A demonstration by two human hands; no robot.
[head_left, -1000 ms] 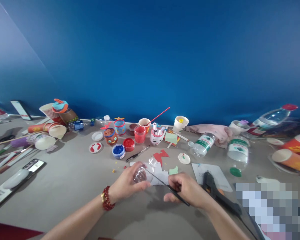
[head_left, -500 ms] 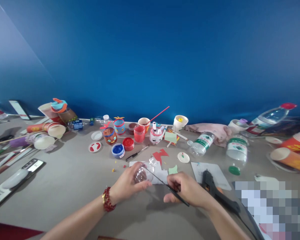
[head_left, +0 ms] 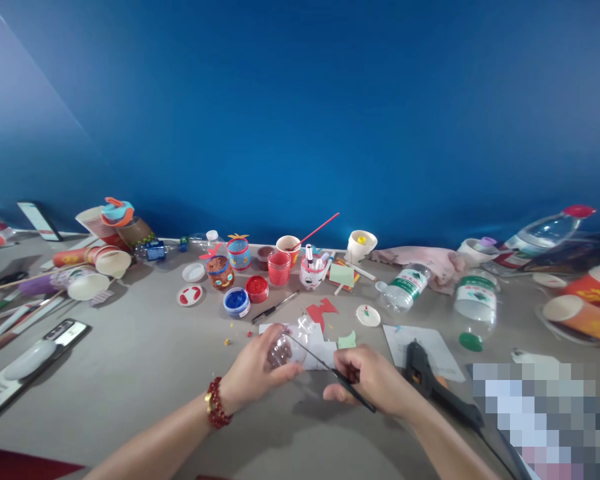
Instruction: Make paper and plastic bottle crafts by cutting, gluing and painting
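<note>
Dark tool point(head_left: 355, 393) slants diagonally, pointing forward-left (toward the clear plastic point(head_left: 280, 352)).

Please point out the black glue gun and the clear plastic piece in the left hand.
Black glue gun point(head_left: 441, 395), head view: on its body.
Clear plastic piece point(head_left: 281, 349), head view: on its side.

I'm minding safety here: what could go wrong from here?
The thin tool in the right hand points at the clear plastic piece in the left hand; a slip could poke that hand. The blue paint jar stands open, so a knock might spill it. The glue gun lies beside the right forearm and might burn it if hot.
</note>
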